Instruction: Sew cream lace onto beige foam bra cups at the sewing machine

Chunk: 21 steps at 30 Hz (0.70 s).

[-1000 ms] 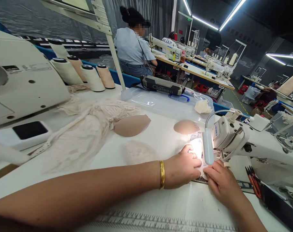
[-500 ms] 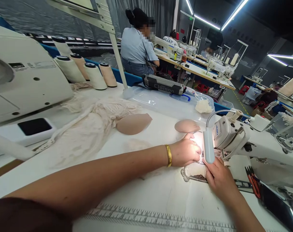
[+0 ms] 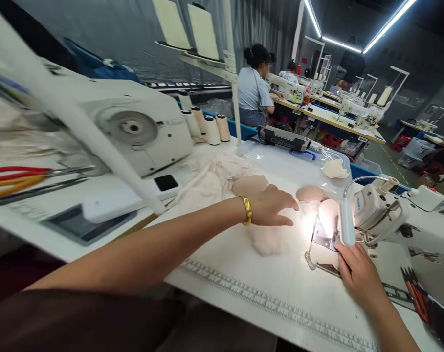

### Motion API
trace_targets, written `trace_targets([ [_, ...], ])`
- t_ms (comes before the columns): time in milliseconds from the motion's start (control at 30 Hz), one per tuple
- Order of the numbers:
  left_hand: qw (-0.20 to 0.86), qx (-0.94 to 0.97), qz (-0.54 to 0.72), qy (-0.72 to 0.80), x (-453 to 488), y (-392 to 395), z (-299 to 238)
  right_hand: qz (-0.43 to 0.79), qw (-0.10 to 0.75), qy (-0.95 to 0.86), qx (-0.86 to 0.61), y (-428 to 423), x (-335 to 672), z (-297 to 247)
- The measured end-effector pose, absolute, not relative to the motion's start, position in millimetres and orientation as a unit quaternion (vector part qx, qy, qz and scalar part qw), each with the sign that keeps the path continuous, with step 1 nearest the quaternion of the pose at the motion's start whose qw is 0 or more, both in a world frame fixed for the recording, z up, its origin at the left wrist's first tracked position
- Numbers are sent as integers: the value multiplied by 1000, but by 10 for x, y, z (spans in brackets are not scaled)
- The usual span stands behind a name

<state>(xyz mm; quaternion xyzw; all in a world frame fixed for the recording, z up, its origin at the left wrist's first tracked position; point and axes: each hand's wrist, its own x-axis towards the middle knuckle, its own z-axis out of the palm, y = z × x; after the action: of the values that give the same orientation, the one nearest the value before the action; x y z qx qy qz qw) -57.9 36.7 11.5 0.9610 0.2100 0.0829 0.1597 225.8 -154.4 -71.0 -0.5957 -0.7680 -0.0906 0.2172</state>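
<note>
My left hand, with a gold bangle on the wrist, hovers with fingers stretched out over a pale lace piece on the white table. It lies between two beige bra cups. My right hand rests by the needle plate of the white sewing machine, under its lamp; its fingers are curled near the lit fabric, and what they touch is unclear.
A heap of cream lace garments lies behind the cups. Thread cones, a second white machine, a clear plastic box and scissors surround the work area. Another person sits at a far table.
My left hand has lifted off the fabric at the needle and moved left, opening over the lace piece. The view has swung left. My right hand stays by the needle plate.
</note>
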Motion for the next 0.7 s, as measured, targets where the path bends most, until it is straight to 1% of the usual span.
trace_targets([
  [100,197,942,60,263,-865,291,23,-74,242,-772,-584,-1527,2317,-772],
  [233,224,929,85,283,-997,132,0,-49,267,-781,-563,-1569,2275,-722],
  [300,232,920,134,285,-996,23,102,17,274,-782,-559,-1638,2143,-642],
  [367,277,896,194,288,-966,-108,241,117,292,-766,-561,-1716,1930,-564],
  [400,318,876,220,289,-941,-179,308,172,309,-746,-564,-1748,1799,-534],
  [467,437,814,251,288,-879,-319,404,277,362,-684,-570,-1774,1520,-492],
  [533,575,719,274,280,-819,-437,427,372,429,-610,-553,-1741,1263,-462],
  [600,690,600,296,276,-781,-521,372,465,496,-529,-507,-1667,1078,-427],
  [700,798,461,275,274,-769,-591,189,557,561,-407,-457,-1566,968,-364],
])
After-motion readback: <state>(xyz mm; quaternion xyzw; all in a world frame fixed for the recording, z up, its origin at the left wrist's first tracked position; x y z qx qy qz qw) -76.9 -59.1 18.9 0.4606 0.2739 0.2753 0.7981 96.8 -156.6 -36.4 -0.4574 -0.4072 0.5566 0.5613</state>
